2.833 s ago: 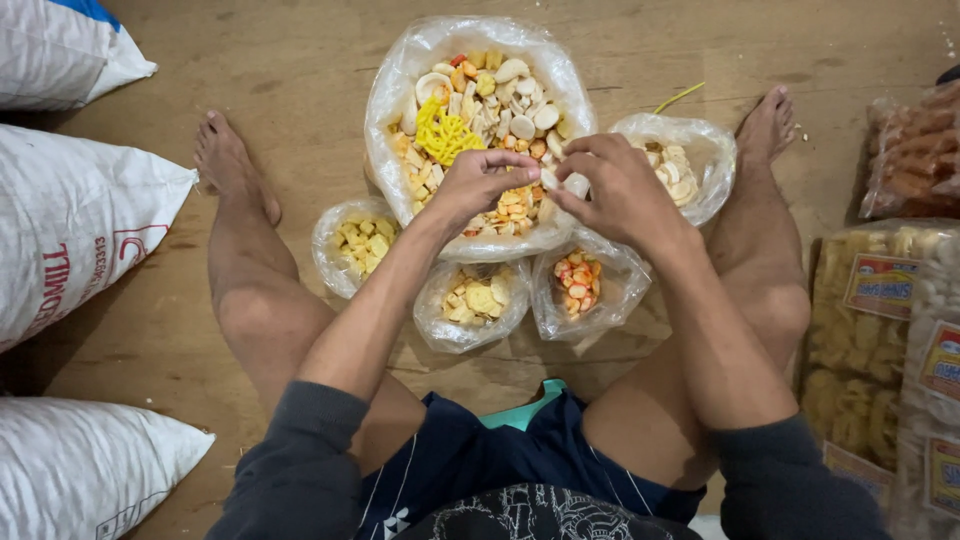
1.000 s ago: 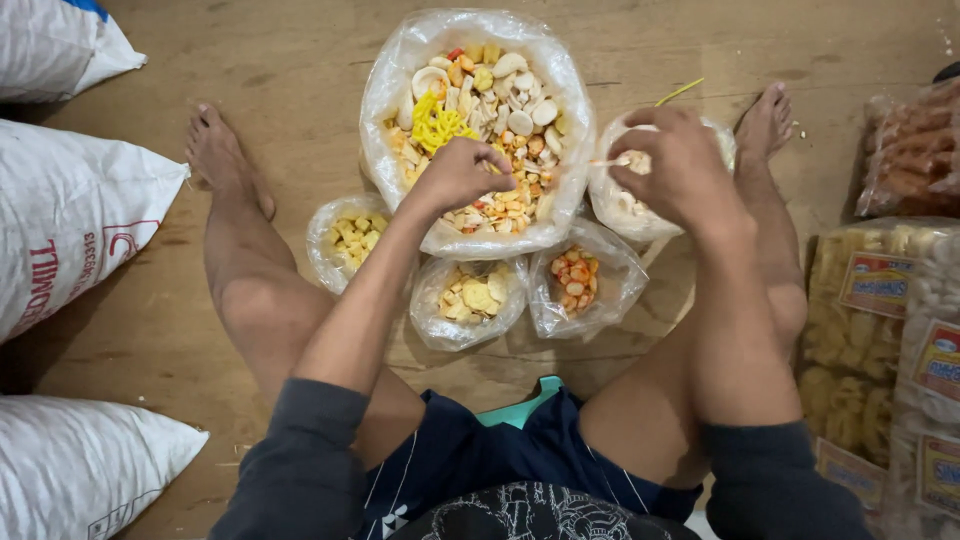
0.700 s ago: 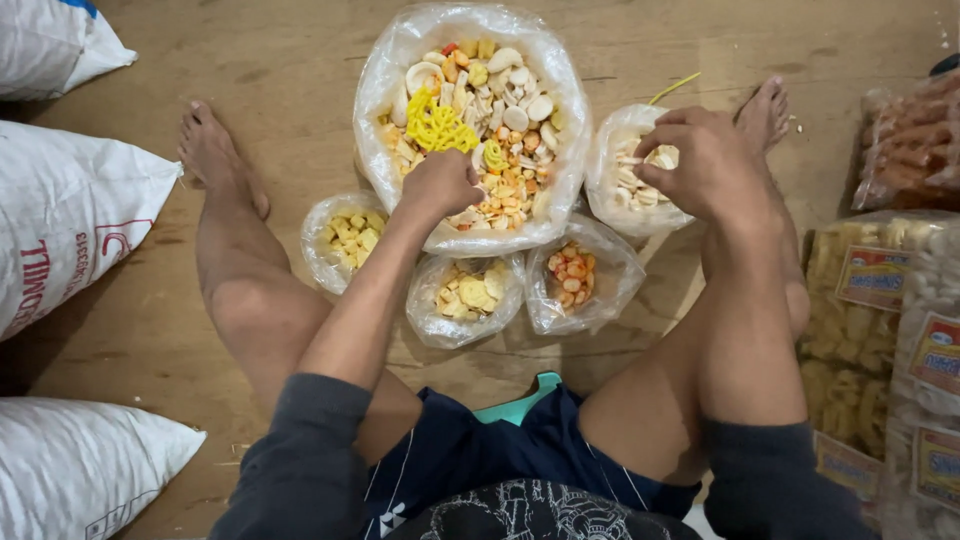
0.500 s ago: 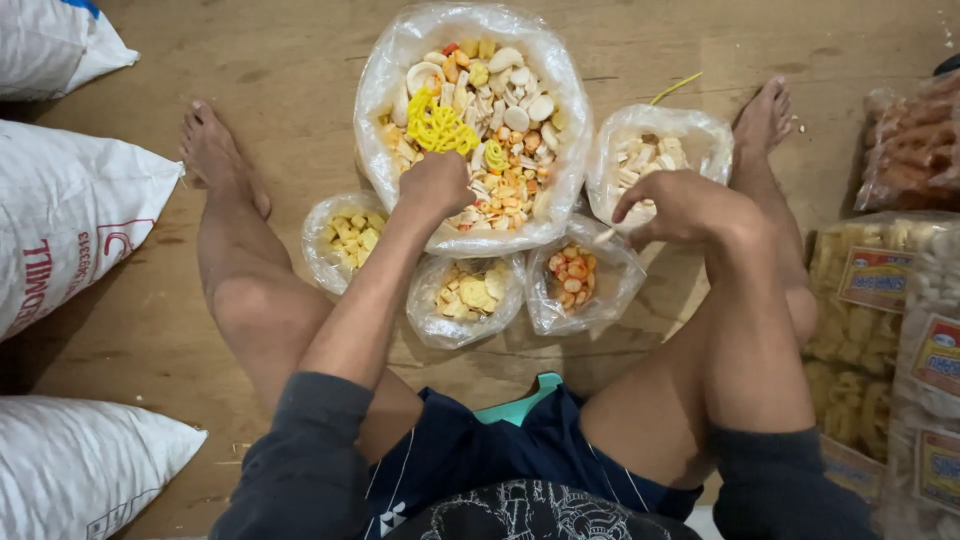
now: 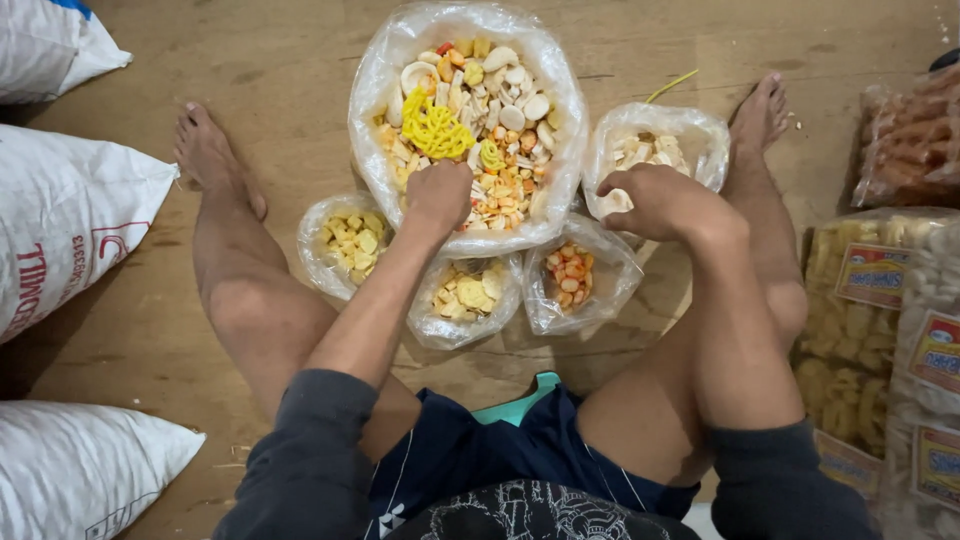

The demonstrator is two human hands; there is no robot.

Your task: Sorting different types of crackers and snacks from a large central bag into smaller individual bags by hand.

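Left hand [image 5: 438, 192] curled into crinkly clear bag of mixed crackers [image 5: 470, 110] (grip hidden); right hand [image 5: 655, 200] fisted by small bag of pale crackers [image 5: 655, 150], contents unclear.

Yellow squiggly crackers [image 5: 436, 130] among white and orange ones, clear bag [image 5: 560, 120], brown floor [image 5: 250, 80].

Pretty cramped between the legs: the big bag of mixed crackers [image 5: 470, 110] fills the middle, with four small bags packed tight around its near edge, the yellow-chip bag [image 5: 345, 240], a second small bag [image 5: 468, 295], the orange-piece bag [image 5: 572, 280] and the white-piece bag [image 5: 655, 150], all touching or nearly so. Legs wall both sides. White sacks [image 5: 70, 220] block the left, sealed snack packs [image 5: 880, 300] the right. Bare wooden floor [image 5: 270, 70] shows beyond the left foot and along the top.
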